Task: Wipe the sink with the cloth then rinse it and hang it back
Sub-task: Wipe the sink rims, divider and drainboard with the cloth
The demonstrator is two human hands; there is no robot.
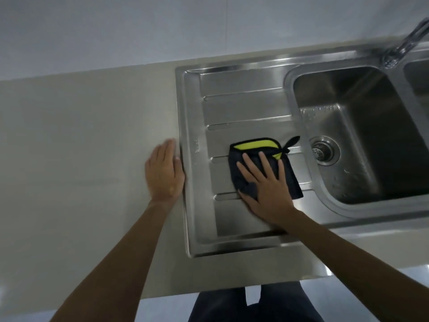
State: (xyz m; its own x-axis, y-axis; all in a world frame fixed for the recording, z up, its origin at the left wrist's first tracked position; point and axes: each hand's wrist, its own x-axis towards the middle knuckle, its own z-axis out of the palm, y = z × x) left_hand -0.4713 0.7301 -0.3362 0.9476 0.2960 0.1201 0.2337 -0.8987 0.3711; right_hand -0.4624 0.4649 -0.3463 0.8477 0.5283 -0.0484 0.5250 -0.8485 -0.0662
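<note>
A dark cloth (pixel 290 180) with a yellow-green folded corner and a black hanging loop lies flat on the ribbed drainboard of the steel sink (pixel 243 108). My right hand (pixel 267 189) presses on the cloth with spread, straight fingers. Flat on the countertop, my left hand (pixel 163 173) rests just beside the sink's left rim, holding nothing. The basin (pixel 362 145) with its round drain strainer (pixel 323 151) lies to the right of the cloth.
A chrome tap (pixel 405 44) rises at the upper right, behind the basin. A second basin edge shows at the far right. The beige countertop (pixel 81 147) stretches left, with a pale wall behind it. My legs and the floor show below the counter's front edge.
</note>
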